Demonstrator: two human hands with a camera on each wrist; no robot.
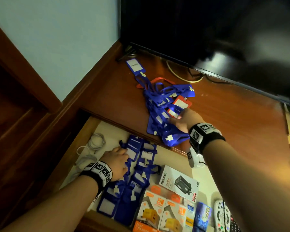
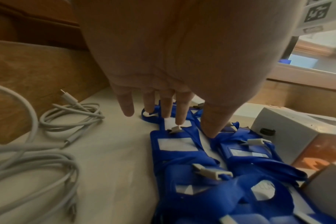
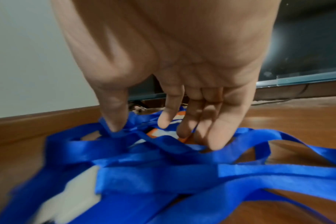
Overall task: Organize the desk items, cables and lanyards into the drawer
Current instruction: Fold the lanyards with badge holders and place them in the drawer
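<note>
Two hands are in view, the left hand [image 1: 117, 162] at lower left and the right hand [image 1: 182, 120] at centre. One drawer [image 1: 89, 129] stands open. One television [image 1: 208, 30] fills the upper right. In the drawer lie three charger boxes [image 1: 177, 183], one remote control [image 1: 222, 216] and several coiled white cables [image 1: 92, 148]. The blue lanyards [image 1: 161, 101] are too tangled to count; one orange badge holder [image 1: 178, 106] shows among them.

Dim warm indoor light, dark corners, wide-angle edge bending, motion-blurred wrist views

Left hand [image 1: 116, 162] and right hand [image 1: 185, 120] palm-down, fingers [image 3: 164, 121] extended.
</note>
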